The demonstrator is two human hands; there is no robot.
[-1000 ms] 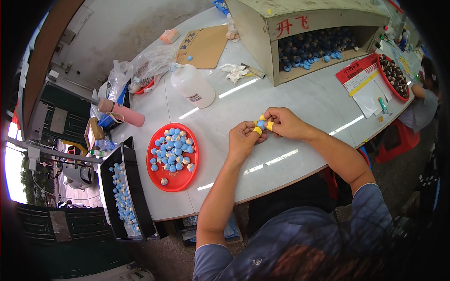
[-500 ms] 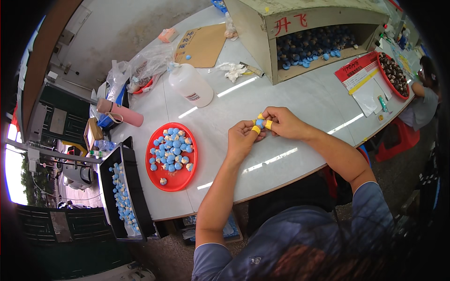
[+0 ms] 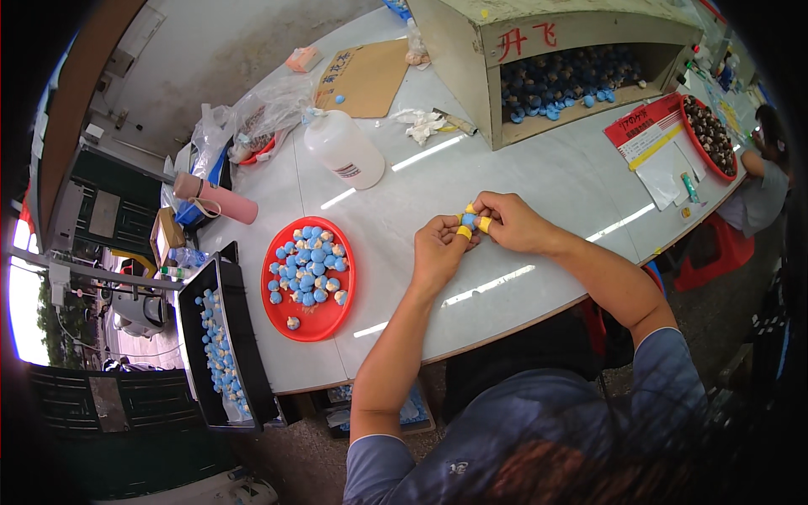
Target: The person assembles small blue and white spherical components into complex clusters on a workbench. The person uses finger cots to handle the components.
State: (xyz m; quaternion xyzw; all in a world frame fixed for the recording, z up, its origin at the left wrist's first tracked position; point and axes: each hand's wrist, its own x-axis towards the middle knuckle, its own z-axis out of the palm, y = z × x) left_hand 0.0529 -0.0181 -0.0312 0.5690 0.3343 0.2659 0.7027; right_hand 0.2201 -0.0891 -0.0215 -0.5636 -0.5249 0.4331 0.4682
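Note:
Over the grey table, my left hand (image 3: pixel 438 250) and my right hand (image 3: pixel 518 224) meet, with fingertips closed round a small blue ball (image 3: pixel 469 220). Yellow wraps cover several of my fingertips, and the fingers hide much of the ball. To the left of my left hand, a round red tray (image 3: pixel 316 330) holds many small balls (image 3: pixel 308 268), blue with cream-coloured parts. One of these lies apart from the pile, near the tray's front rim.
A black crate (image 3: pixel 244 337) with more blue balls stands left of the tray. Behind are a white plastic bottle (image 3: pixel 345 151), a pink flask (image 3: pixel 217 200) and cardboard (image 3: pixel 362 80). At back right are a box (image 3: pixel 446 59) of dark blue balls, papers (image 3: pixel 652 151) and a red basket (image 3: pixel 730 174).
Both hands stay together on the blue ball, with hardly any movement of the fingers. The whole view has shifted very slightly.

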